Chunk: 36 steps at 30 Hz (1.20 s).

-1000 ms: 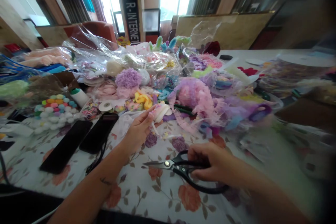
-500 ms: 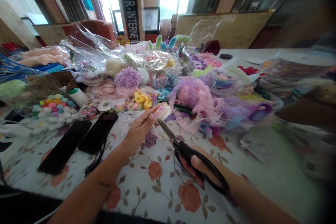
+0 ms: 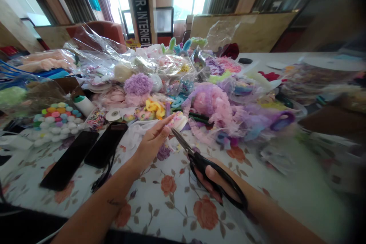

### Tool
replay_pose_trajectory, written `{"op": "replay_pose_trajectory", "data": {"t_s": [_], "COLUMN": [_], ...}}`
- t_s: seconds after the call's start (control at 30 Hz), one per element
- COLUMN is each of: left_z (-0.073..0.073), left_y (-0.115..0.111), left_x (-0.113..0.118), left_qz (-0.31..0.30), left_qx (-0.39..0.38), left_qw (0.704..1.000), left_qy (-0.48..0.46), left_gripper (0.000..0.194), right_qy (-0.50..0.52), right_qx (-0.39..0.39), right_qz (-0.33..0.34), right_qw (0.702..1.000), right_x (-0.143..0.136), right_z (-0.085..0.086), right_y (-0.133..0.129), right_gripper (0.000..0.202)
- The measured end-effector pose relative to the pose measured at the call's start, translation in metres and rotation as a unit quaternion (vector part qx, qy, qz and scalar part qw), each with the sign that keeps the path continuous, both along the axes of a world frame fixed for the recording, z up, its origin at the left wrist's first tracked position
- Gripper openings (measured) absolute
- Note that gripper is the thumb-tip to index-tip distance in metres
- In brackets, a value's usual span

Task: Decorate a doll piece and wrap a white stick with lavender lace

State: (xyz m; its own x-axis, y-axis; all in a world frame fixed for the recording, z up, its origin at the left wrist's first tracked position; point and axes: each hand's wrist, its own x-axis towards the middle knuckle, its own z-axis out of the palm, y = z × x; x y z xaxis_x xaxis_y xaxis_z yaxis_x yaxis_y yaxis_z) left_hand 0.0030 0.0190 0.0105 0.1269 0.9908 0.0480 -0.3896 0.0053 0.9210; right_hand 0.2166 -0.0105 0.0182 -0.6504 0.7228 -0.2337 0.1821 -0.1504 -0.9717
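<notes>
My left hand [image 3: 154, 140] pinches a small white and pink piece [image 3: 179, 121] above the flowered tablecloth. Black-handled scissors [image 3: 200, 160] are in my right hand [image 3: 213, 183], the fingers through and around the handles. The blades point up and left, and their tips are beside the lower edge of the white piece, close to my left fingertips. Whether the tips touch the piece is too small to tell.
Two black phones [image 3: 69, 160] lie left of my left forearm, a cable beside them. Behind my hands are pink tulle [image 3: 211, 101], a purple pompom [image 3: 138, 84], yellow cord [image 3: 155, 108], a thread spool [image 3: 84, 105], colored balls [image 3: 58, 116] and plastic bags.
Almost nothing differs. The white piece is turned slightly in my left fingers, and the scissors have shifted a little left along with the whole view.
</notes>
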Motion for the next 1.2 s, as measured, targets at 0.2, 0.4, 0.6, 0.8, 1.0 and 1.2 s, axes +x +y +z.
{"op": "replay_pose_trajectory", "data": {"t_s": [0.2,0.4,0.6,0.8,1.0,1.2], "left_z": [-0.0014,-0.0017,-0.0028,-0.002,0.0001,-0.0031], "left_y": [0.0004,-0.0005,-0.0022,-0.0033,-0.0049,-0.0036], "left_x": [-0.0002,0.0008,0.0007,0.0015,0.0027,0.0019], "left_qz": [0.004,0.008,-0.001,0.012,0.023,0.011], "left_qx": [0.004,0.006,-0.011,-0.018,-0.009,-0.005], "left_qw": [1.0,1.0,1.0,1.0,0.999,1.0], "left_qy": [0.003,0.006,0.021,0.012,0.038,0.024], "left_gripper": [0.047,0.046,0.048,0.048,0.044,0.048], "right_qy": [-0.012,-0.008,0.004,0.001,0.003,0.008], "right_qx": [0.006,0.012,0.017,0.024,0.029,0.042], "right_qz": [0.002,-0.003,-0.001,-0.004,0.0,0.004], "right_qw": [1.0,1.0,1.0,1.0,1.0,0.999], "right_x": [0.0004,-0.0002,0.0008,-0.0004,-0.0015,-0.0012], "right_z": [0.0011,0.0,-0.0018,-0.0013,-0.0035,-0.0068], "right_y": [-0.0008,-0.0015,0.0001,0.0,0.0008,0.0002], "right_gripper": [0.064,0.063,0.062,0.062,0.063,0.061]}}
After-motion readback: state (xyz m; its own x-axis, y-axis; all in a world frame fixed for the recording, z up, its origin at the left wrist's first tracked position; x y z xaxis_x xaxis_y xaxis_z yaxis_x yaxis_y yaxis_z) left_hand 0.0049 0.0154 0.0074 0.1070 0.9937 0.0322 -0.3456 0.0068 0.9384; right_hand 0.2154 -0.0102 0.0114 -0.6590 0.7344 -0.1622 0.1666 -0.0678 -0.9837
